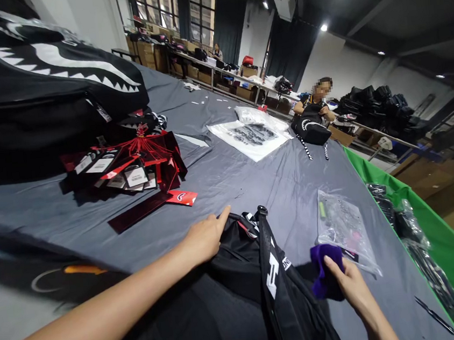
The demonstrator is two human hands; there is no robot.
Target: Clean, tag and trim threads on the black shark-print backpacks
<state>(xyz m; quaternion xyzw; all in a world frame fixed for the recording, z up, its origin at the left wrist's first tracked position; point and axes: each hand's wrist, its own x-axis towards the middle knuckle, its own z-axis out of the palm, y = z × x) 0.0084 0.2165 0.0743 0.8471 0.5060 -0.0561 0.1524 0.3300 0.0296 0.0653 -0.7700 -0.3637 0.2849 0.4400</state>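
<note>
A black backpack (229,305) with a shoulder strap marked in white lies on the grey-covered table in front of me. My left hand (205,240) rests on its top left edge, near the top handle. One finger there is stretched out; the others are partly hidden against the bag. To the right of the backpack, my right hand (347,276) pinches a purple cloth (324,270) between thumb and fingers. The cloth hangs folded, just above the table. Beyond that hand lies a clear plastic bag (342,228) with small items inside.
Hang tags on red cords (133,166) lie at left beside a large black bag (53,101) with white shark-teeth print. White plastic packaging (253,134) lies farther back. Tweezers (435,315) lie near a green-lined bin (442,255). A co-worker (320,98) handles another black backpack (310,126).
</note>
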